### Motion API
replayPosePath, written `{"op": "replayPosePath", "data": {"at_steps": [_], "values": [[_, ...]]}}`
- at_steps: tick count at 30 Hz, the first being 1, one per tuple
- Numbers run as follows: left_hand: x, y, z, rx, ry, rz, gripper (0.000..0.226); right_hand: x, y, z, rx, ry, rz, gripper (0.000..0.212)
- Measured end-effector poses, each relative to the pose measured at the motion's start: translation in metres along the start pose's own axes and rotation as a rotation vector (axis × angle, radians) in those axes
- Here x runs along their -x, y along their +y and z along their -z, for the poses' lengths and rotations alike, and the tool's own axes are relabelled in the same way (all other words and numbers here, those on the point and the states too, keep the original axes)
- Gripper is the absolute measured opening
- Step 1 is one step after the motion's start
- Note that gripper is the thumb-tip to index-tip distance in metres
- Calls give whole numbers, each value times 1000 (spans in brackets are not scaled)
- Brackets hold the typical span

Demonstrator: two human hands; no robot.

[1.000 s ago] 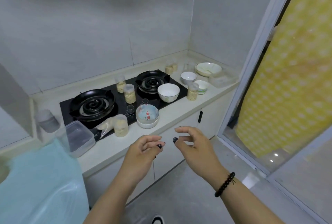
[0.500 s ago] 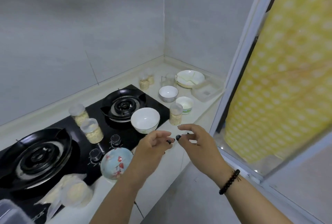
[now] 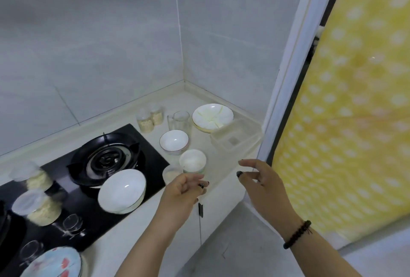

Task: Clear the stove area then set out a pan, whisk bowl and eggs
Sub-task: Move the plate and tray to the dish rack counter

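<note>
A black gas stove [image 3: 153, 157] lies set into the white counter, with a burner [image 3: 104, 160] in the middle. On the stove stand a large white bowl [image 3: 122, 190] and two lidded jars of grain [image 3: 36, 206]. A blue flowered bowl [image 3: 53, 263] sits at the bottom left. My left hand [image 3: 184, 192] hovers with loosely curled fingers over the counter's front edge, just in front of a small jar [image 3: 170, 173] and a small white bowl [image 3: 192, 161]. My right hand [image 3: 259, 179] is raised, fingers relaxed, near a clear plastic box [image 3: 235, 141]. Neither holds anything.
Behind stand a white bowl [image 3: 174, 141], a glass [image 3: 180, 120], two small jars [image 3: 149, 118] and a cream plate [image 3: 212, 115] in the corner. A white door frame [image 3: 286, 90] and a yellow dotted curtain [image 3: 355, 110] close off the right. Stove knobs [image 3: 71, 224] sit at the front.
The view has swung right and closer to the counter's corner. My hands, fingertips nearly touching before, have moved apart; the right hand has drifted toward the plastic box.
</note>
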State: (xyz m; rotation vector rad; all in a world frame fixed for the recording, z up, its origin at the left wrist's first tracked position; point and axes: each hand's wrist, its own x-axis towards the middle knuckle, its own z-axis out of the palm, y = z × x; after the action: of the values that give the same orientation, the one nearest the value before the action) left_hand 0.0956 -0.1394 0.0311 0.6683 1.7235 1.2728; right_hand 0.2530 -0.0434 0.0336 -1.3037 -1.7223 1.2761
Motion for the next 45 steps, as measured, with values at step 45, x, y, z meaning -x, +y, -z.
{"op": "replayPosePath", "data": {"at_steps": [45], "values": [[-279,-8,-180,377,476,586,26,-396,122,64,288,-517,-264,59]]}}
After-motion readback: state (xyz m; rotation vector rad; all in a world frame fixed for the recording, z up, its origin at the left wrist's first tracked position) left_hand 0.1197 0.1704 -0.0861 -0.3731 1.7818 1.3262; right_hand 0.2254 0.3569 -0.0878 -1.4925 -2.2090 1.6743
